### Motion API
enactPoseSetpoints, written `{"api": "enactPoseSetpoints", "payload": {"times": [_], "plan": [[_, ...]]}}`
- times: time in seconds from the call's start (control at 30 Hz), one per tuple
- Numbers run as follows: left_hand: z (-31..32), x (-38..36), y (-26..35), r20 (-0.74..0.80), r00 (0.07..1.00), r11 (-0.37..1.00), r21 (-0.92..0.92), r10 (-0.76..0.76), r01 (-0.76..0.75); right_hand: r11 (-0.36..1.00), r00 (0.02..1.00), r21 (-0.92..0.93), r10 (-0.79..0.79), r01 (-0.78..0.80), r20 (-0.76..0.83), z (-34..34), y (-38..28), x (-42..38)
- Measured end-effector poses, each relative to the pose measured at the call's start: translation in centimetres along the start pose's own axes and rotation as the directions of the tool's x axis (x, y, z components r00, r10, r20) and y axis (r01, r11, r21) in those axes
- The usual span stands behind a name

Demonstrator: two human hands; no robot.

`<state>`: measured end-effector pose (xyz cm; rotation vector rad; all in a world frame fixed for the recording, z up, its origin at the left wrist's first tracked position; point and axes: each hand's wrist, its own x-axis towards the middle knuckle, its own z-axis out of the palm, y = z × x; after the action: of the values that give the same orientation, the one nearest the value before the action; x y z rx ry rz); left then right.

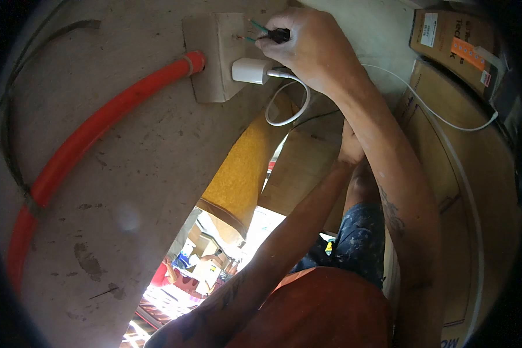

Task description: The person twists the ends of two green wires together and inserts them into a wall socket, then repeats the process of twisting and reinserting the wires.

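Near the top, my right hand (pixel 304 43) is closed in a pinch on a short black cable end (pixel 280 36). Thin green and reddish wire ends stick out of it to the left, towards the outlet box (pixel 206 55) on the wall. Just below my fingers, a white charger (pixel 250 71) is plugged into that box, its white cable (pixel 277 123) looping downward. My left hand (pixel 351 145) sits lower down, behind my right forearm. Its fingers are hidden, so I cannot see whether it holds anything.
An orange conduit (pixel 113 110) runs along the stained wall (pixel 139 191) into the box. Dark strips (pixel 6 110) hang at far left. Cardboard boxes (pixel 446 191) stand at right, with a smaller carton (pixel 452 49) above. Yellow material (pixel 238 174) hangs below; a person's red sleeve (pixel 159 274) shows beyond.
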<state>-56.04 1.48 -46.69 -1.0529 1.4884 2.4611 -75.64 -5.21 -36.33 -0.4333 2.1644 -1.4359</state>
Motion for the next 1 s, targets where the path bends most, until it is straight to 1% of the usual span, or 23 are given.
{"api": "enactPoseSetpoints", "payload": {"times": [0.07,0.1,0.17,0.2,0.27,0.33,0.37,0.4,0.43,0.5,0.63,0.73,0.77,0.8,0.87,0.9,0.93,0.97,1.0], "plan": [[-0.4,0.2,-0.1,0.101,0.995,1.0,0.011,-0.018,0.017,0.999,0.999,-0.032,-0.02,0.019,-0.028,0.4,0.1,-0.1],[-0.4,0.1,0.1,0.101,0.995,1.0,0.015,-0.02,0.018,0.997,0.998,-0.064,-0.04,0.036,-0.057,0.6,0.1,-0.2],[-0.2,-0.2,0.4,0.096,0.994,0.999,-0.01,-0.05,0.052,0.997,0.995,-0.067,-0.047,0.042,-0.084,0.7,0.1,-0.2],[-1.5,-0.1,-5.3,0.044,0.998,0.994,0.096,0.042,-0.046,0.996,0.992,-0.075,-0.059,0.051,-0.107,0.8,0.1,-0.2],[-3.9,0.1,-16.4,-0.063,0.972,0.922,0.337,0.225,-0.191,0.998,0.992,-0.046,-0.041,0.036,-0.118,1.1,0.2,-0.2],[-1.9,-0.3,-5.7,0.046,0.999,0.991,0.136,-0.018,0.012,1.0,0.992,-0.016,-0.025,0.023,-0.128,1.2,0.2,-0.2],[-0.8,-0.4,0.4,0.099,0.985,0.989,0.057,-0.139,0.134,0.998,0.991,-0.042,-0.054,0.049,-0.125,1.1,0.1,-0.2],[-0.4,-0.5,1.5,0.129,0.979,0.987,0.04,-0.16,0.156,0.995,0.989,-0.068,-0.084,0.076,-0.121,1.1,0.0,-0.1],[-0.3,-0.5,1.6,0.131,0.98,0.989,0.044,-0.147,0.143,0.995,0.989,-0.066,-0.083,0.076,-0.12,1.2,0.1,-0.2],[0.0,-0.6,1.9,0.128,0.985,0.993,0.041,-0.119,0.115,0.959,0.958,-0.206,-0.232,0.196,-0.169,1.4,0.2,-0.2],[0.6,-0.5,2.4,0.1,0.993,0.997,0.059,-0.059,0.053,0.945,0.969,-0.277,-0.213,0.173,-0.122,1.4,-0.1,-0.1],[1.5,-0.7,2.7,0.014,0.999,0.995,0.09,0.044,-0.045,0.958,0.967,-0.226,-0.21,0.174,-0.147,1.0,-0.2,0.4],[1.7,-1.0,2.7,-0.029,0.995,0.992,0.091,0.091,-0.088,0.976,0.989,-0.178,-0.141,0.13,-0.053,-0.6,-1.3,0.4],[1.3,-1.0,2.9,-0.03,0.995,0.992,0.091,0.09,-0.087,0.988,0.996,-0.134,-0.073,0.079,0.043,-1.4,-1.8,0.4],[0.2,-1.2,3.8,0.075,0.996,0.974,0.224,-0.042,0.024,0.993,0.998,-0.107,-0.046,0.051,0.046,-0.9,-1.3,0.9],[0.3,-1.2,4.1,0.077,0.996,0.974,0.224,-0.044,0.026,0.996,0.999,-0.081,-0.02,0.024,0.05,-0.8,-1.1,1.1],[0.6,-1.1,4.3,0.049,0.999,0.981,0.196,-0.006,-0.003,0.996,0.999,-0.082,-0.018,0.022,0.051,-0.8,-0.8,1.1],[0.8,-1.1,4.4,0.017,0.999,0.985,0.167,0.032,-0.034,0.999,0.996,-0.05,-0.016,0.021,0.087,-0.9,-0.8,1.2],[0.9,-1.1,4.6,0.015,0.999,0.985,0.166,0.032,-0.034,1.0,0.992,-0.017,-0.017,0.02,0.122,-0.9,-0.8,1.3]]}}
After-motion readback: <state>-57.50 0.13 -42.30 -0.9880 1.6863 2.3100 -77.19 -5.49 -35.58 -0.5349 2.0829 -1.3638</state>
